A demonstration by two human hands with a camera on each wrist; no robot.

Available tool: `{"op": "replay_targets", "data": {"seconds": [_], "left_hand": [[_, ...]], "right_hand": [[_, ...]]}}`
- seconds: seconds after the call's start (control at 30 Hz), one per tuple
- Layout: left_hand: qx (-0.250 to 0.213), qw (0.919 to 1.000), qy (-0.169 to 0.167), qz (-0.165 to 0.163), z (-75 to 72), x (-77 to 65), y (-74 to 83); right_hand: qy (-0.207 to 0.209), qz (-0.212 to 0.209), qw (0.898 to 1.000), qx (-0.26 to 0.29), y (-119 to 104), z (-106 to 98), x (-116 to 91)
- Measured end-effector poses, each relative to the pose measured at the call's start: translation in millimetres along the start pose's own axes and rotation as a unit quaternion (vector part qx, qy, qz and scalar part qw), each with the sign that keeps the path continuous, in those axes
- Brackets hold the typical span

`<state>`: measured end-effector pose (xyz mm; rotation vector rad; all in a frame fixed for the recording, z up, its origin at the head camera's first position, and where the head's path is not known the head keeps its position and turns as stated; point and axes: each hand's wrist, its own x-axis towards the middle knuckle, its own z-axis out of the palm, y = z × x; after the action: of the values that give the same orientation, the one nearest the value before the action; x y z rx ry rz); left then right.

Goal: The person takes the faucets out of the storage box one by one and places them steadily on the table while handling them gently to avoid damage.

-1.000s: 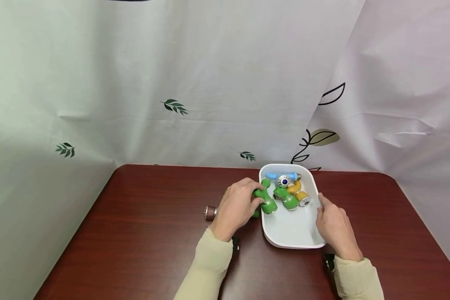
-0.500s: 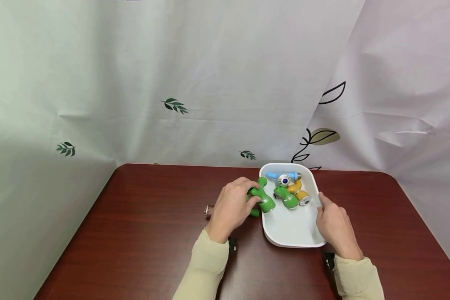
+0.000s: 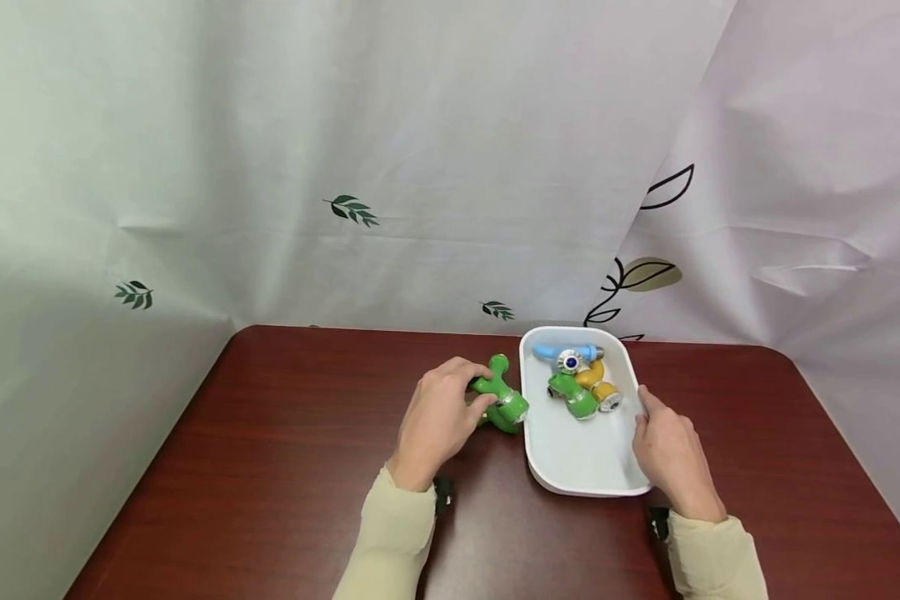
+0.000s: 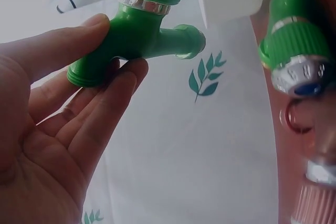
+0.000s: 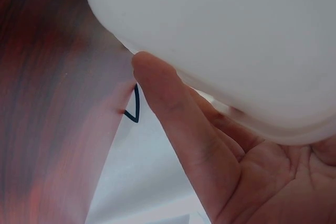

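Observation:
My left hand [image 3: 438, 417] pinches a green plastic tap [image 3: 501, 390] between thumb and fingers, just left of the white tray. The left wrist view shows this green tap [image 4: 131, 32] up close, with its ribbed collar, metallic ring and side spout. Below it on the table lies another green tap [image 4: 299, 40], partly hidden in the head view. A brownish tap [image 4: 317, 198] is also beneath, covered by my left hand in the head view. My right hand [image 3: 673, 454] grips the right rim of the white tray [image 3: 588, 458], its thumb against the outer wall [image 5: 220, 40].
At the back of the tray lie a blue tap [image 3: 553, 353], a yellow tap [image 3: 604, 393] and a green tap [image 3: 576, 400]. The dark red wooden table [image 3: 285, 467] stretches left and in front. A pale leaf-patterned curtain [image 3: 420, 250] hangs behind it.
My left hand has moved left with the green tap, from over the tray's left rim to beside it. The brownish tap has become hidden behind it. My right hand and the tray stay put.

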<state>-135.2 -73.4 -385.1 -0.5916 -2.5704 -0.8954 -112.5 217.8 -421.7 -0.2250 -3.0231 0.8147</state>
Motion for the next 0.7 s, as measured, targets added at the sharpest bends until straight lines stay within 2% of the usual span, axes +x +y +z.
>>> {"op": "replay_targets", "data": {"seconds": [0.7], "left_hand": [[0.018, 0.9988, 0.03, -0.033, -24.4, -14.9, -20.0]], "right_hand": [[-0.003, 0.002, 1.0, 0.0, -0.2, -0.8, 0.1]]}}
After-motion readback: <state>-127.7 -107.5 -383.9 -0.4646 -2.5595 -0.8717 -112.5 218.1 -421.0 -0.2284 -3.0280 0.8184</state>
